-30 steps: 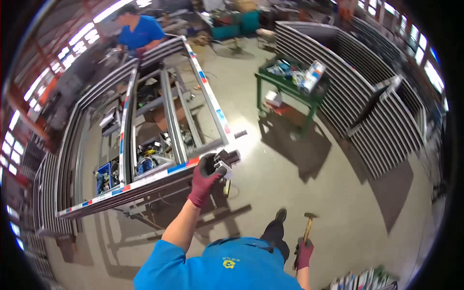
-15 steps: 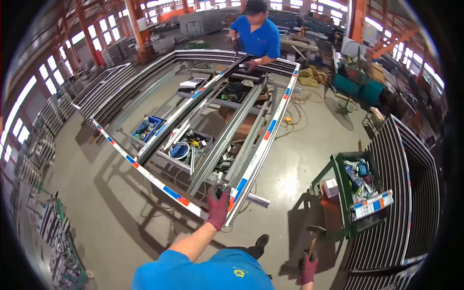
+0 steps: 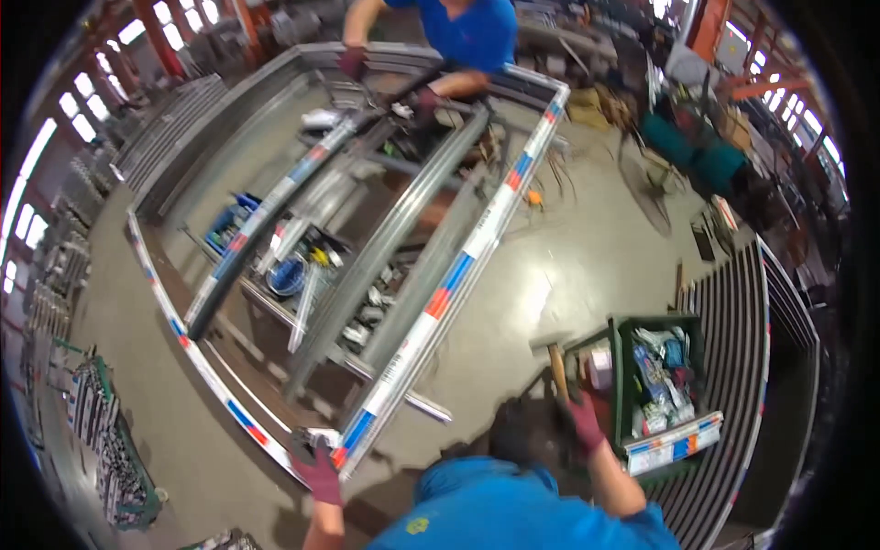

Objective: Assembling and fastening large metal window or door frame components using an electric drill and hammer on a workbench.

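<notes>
A large metal frame with white, blue and red film strips spans the middle. At its near corner, my left hand in a maroon glove closes round the profile, next to a small silvery piece; its fingertips are partly hidden. My right hand, also gloved, grips the wooden handle of a hammer, held up beside the green cart; the head is blurred. Across the frame, a co-worker in a blue shirt holds a dark crossbar profile near its far end.
To the right stands a green cart with hardware bags, beside stacked frames. Beneath the large frame are loose profiles, a blue bin and a blue-lined bucket. Metal parts lie at the left.
My right hand has raised the hammer from low at the right toward the frame. The co-worker leans in closer, and the crossbar has shifted left. My view has tilted down and moved.
</notes>
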Tool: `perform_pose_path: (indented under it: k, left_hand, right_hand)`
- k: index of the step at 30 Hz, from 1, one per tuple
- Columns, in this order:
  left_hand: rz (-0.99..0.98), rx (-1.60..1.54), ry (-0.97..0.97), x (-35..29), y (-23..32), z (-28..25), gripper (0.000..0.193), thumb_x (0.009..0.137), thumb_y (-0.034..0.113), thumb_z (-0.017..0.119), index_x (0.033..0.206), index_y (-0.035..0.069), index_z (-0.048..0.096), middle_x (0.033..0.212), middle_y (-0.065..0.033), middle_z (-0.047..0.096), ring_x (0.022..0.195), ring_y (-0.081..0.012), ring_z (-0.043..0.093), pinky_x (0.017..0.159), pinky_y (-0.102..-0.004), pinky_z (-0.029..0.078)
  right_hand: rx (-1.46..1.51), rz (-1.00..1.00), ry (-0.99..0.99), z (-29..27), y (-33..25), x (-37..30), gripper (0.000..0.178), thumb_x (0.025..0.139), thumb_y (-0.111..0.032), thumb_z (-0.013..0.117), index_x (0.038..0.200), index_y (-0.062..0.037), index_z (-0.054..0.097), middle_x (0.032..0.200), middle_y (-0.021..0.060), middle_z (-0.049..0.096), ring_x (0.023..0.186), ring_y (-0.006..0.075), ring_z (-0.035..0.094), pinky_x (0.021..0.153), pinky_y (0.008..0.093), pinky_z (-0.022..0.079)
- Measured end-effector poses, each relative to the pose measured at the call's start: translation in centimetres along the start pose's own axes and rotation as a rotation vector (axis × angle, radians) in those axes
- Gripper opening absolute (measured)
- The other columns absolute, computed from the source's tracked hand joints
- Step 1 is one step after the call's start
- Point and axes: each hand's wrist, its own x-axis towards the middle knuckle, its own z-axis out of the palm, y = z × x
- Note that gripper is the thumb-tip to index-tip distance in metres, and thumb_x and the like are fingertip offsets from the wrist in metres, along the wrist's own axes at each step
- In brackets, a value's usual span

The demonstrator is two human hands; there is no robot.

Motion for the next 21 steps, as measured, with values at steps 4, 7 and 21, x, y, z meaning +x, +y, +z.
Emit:
perform_pose_path:
  k: [4,7,21]
  left_hand:
    - [0.0,-0.138,0.118,1.0,0.5,1.7,0.048,0.101,0.001,0.064,0.147,-0.004,0.05,0.136,-0.0144,0.062,0.124,-0.021,0.059,0.104,-0.0327,0.049]
    - [0.016,-0.016,0.245,2.9,1.3,3.3,0.036,0.101,0.008,0.068,0.134,-0.004,0.06,0.12,-0.0082,0.066,0.104,-0.0162,0.062,0.089,-0.0317,0.053]
    - [-0.213,-0.479,-0.095,6.8,16.3,34.5,0.058,0.1,0.014,0.069,0.153,0.0,0.049,0.147,-0.0098,0.056,0.133,-0.0233,0.06,0.099,-0.0293,0.052]
  right_hand:
    - [-0.204,-0.105,-0.232,-0.8,-11.6,11.1,0.033,0.107,-0.034,0.062,0.12,-0.004,0.069,0.076,0.0022,0.063,0.06,0.0093,0.056,0.053,0.0275,0.044]
    - [-0.261,-0.194,-0.249,-1.0,-18.6,17.8,0.044,0.109,-0.038,0.057,0.137,-0.0039,0.06,0.071,0.0049,0.06,0.053,0.011,0.054,0.051,0.0271,0.044]
    - [-0.587,-0.1,-0.536,4.0,-36.0,41.1,0.03,0.101,-0.031,0.063,0.101,-0.001,0.065,0.079,0.0056,0.065,0.057,0.0116,0.055,0.052,0.0301,0.045]
